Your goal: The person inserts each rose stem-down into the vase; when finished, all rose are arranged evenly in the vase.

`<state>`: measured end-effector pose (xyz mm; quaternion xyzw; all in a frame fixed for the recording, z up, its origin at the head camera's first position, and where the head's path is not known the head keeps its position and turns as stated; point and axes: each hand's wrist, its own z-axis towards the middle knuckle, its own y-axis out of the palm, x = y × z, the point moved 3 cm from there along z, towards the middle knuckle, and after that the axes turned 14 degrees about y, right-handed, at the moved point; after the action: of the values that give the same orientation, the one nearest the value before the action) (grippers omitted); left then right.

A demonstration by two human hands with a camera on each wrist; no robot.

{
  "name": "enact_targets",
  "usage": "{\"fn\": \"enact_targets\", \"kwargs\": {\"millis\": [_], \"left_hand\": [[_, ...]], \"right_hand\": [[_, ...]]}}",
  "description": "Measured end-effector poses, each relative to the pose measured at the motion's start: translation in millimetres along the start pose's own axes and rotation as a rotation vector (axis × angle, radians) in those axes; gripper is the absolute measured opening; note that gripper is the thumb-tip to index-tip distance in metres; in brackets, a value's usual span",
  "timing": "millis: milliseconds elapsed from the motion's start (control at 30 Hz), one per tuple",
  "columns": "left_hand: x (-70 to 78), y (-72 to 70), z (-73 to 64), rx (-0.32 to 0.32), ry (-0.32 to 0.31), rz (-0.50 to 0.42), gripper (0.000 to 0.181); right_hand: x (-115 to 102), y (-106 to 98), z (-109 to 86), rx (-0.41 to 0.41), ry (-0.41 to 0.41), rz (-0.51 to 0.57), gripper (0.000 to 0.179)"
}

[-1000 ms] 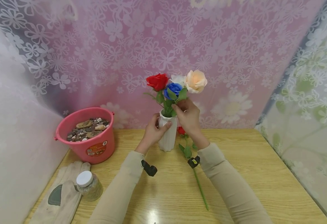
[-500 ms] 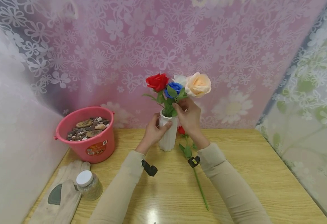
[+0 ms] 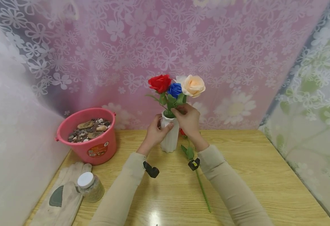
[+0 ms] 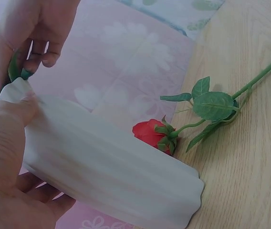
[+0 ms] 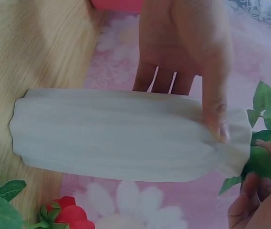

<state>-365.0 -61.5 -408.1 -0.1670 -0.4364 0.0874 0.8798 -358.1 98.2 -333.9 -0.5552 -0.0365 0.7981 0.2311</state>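
Observation:
A ribbed white vase (image 3: 169, 138) stands upright on the table, and my left hand (image 3: 155, 130) grips its upper part from the left. My right hand (image 3: 189, 121) pinches green stem and leaves just above the rim, below a peach rose (image 3: 193, 85) leaning right. A red rose (image 3: 160, 83), a blue rose (image 3: 175, 90) and a partly hidden white flower (image 3: 180, 79) also rise from the vase. In the right wrist view, my left thumb presses the vase (image 5: 126, 136) near its rim. The stems inside the vase are hidden.
Another red rose (image 4: 150, 133) lies on the table right of the vase, its green stem (image 3: 202, 191) toward me. At left are a pink bucket (image 3: 107, 150) of stones, a white-lidded jar (image 3: 91, 190) and pale gloves (image 3: 60, 201). A floral curtain (image 3: 142, 47) hangs behind.
The peach rose first leaned out right and lower, then came back left toward the blue rose. My right hand has lowered slightly to the vase rim. My left hand stays on the vase.

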Motion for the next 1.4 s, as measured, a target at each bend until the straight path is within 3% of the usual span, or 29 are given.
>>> {"fn": "enact_targets", "kwargs": {"millis": [167, 333, 567, 767, 967, 1200, 1400], "left_hand": [[0.5, 0.0, -0.8, 0.001, -0.008, -0.003, 0.060], [0.9, 0.1, -0.6, 0.002, -0.011, 0.005, 0.063], [1.5, 0.5, -1.6, -0.002, -0.017, -0.002, 0.063], [0.2, 0.7, -1.3, -0.002, -0.014, -0.011, 0.061], [-2.3, 0.6, -1.2, 0.004, -0.011, 0.001, 0.061], [-0.1, 0.4, -1.7, 0.002, -0.019, 0.014, 0.062], [0.8, 0.2, -0.4, 0.002, -0.018, 0.024, 0.061]], "right_hand": [[-3.0, -7.6, -1.0, 0.006, 0.018, 0.040, 0.027], [-3.4, -15.5, -1.8, 0.094, 0.036, 0.062, 0.031], [-1.5, -21.7, -0.7, 0.176, 0.013, 0.054, 0.018], [-2.3, -22.6, 4.4, 0.123, 0.017, -0.055, 0.024], [-8.2, -20.1, 8.9, 0.054, 0.006, -0.080, 0.024], [-13.8, -20.4, 7.4, 0.005, 0.073, 0.124, 0.020], [-11.6, -16.1, 8.7, 0.014, -0.018, -0.065, 0.023]]}}
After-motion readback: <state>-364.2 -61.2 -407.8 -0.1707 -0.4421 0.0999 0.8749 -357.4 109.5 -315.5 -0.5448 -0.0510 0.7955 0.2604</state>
